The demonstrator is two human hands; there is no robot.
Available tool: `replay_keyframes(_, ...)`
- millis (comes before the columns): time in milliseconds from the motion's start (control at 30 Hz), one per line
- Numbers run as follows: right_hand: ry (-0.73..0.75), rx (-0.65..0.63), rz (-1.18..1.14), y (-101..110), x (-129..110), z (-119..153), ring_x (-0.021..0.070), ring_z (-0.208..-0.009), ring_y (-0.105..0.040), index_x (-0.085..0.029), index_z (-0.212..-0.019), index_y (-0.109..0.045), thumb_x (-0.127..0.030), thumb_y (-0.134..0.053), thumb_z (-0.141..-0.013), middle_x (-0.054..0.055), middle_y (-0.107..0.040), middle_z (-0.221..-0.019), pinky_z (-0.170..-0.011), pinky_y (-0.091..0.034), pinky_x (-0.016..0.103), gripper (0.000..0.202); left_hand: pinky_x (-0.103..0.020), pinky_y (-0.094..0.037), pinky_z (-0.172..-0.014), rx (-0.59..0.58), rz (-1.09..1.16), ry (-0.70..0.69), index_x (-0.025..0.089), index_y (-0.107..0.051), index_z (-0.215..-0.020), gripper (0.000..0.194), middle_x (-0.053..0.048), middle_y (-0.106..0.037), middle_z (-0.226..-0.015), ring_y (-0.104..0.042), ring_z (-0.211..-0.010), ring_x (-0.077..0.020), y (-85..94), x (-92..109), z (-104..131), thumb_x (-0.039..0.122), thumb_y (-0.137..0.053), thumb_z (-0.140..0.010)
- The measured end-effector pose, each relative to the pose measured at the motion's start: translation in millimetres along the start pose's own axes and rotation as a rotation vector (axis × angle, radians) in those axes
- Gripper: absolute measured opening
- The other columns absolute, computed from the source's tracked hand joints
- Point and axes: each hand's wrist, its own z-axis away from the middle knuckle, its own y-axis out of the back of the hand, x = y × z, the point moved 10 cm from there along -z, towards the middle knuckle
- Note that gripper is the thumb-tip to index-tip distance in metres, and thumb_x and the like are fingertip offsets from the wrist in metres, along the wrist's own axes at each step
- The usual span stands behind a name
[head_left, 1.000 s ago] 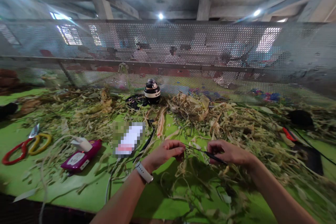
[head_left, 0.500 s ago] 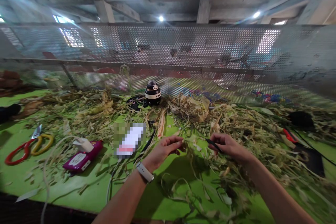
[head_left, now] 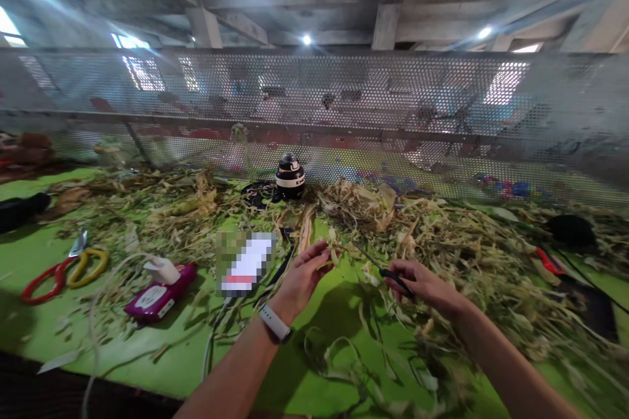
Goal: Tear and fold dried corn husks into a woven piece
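Note:
My left hand [head_left: 303, 278], with a white watch on its wrist, is closed in a pinch on a small pale dried leaf [head_left: 333, 254] above the green table. To its right, my right hand [head_left: 422, 285] grips a pair of scissors [head_left: 397, 280] by the dark handle loop. Their thin blades point up and left towards my left hand, apart from the leaf in it. Under and around both hands lie loose dried leaves and stalks [head_left: 442, 236]. Curled pale strips [head_left: 344, 347] rest on the tabletop nearer me.
Larger scissors [head_left: 63, 268] with red and yellow handles lie at the left. Beside them are a purple power bank [head_left: 160, 293] with a white cable and a phone [head_left: 249, 263]. A black jar-like object [head_left: 290, 178] stands before the perforated metal screen [head_left: 344, 91].
My left hand has drawn left and away from the right hand, and the long strands below it have parted from its fingers. The scissors' blades now show, pointing up and left.

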Motion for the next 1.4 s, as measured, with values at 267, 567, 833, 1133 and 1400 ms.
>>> replay_keyframes(267,0.040,-0.075,0.021,-11.2,-0.7,-2.2,0.0084,-0.051,-0.045,-0.015,-0.068,-0.049,-0.055,-0.062,-0.074,-0.003,-0.051,-0.057,-0.049,-0.030,0.021,0.042,-0.027,-0.046,-0.077,-0.136,-0.071,0.026,0.014,-0.069,-0.086,0.025,-0.003,-0.068,-0.081,-0.061,-0.077,-0.0135,-19.1,-0.5,8.7,0.024,-0.075,-0.064)
replay_keyframes(567,0.016,-0.080,-0.010,-12.6,0.8,0.2,0.0082,-0.051,-0.041,-0.015,-0.071,-0.049,-0.056,-0.060,-0.075,-0.003,-0.052,-0.057,-0.047,-0.027,0.020,0.042,-0.022,-0.041,-0.074,-0.092,-0.396,-0.114,0.017,-0.068,-0.086,0.030,0.001,-0.064,-0.078,-0.056,-0.074,-0.0109,-16.4,10.4,11.2,0.029,-0.079,-0.061)
replay_keyframes(833,0.049,-0.083,-0.034,-16.3,-4.5,1.1,0.0086,-0.053,-0.042,-0.015,-0.070,-0.049,-0.054,-0.060,-0.076,-0.003,-0.049,-0.060,-0.050,-0.028,0.021,0.041,-0.025,-0.044,-0.077,-0.149,-0.459,-0.113,0.017,-0.069,-0.087,0.034,-0.001,-0.065,-0.080,-0.057,-0.075,-0.0127,-25.6,10.0,14.3,0.032,-0.079,-0.059)
replay_keyframes(1133,0.042,-0.058,-0.029,-15.3,-7.9,1.2,0.0097,-0.051,-0.045,-0.016,-0.069,-0.049,-0.055,-0.061,-0.074,-0.004,-0.050,-0.057,-0.051,-0.029,0.022,0.041,-0.025,-0.044,-0.077,-0.157,-0.473,-0.099,0.016,-0.070,-0.089,0.035,-0.003,-0.067,-0.083,-0.057,-0.077,-0.0139,-26.3,8.9,15.1,0.032,-0.079,-0.060)
replay_keyframes(1400,0.047,-0.030,-0.048,-13.2,-6.2,-0.5,0.0088,-0.051,-0.043,-0.015,-0.068,-0.050,-0.055,-0.063,-0.072,-0.004,-0.047,-0.056,-0.051,-0.030,0.022,0.042,-0.024,-0.044,-0.075,-0.159,-0.477,-0.110,0.016,-0.069,-0.087,0.033,-0.002,-0.066,-0.083,-0.057,-0.076,-0.0135,-27.1,9.2,15.1,0.032,-0.079,-0.060)
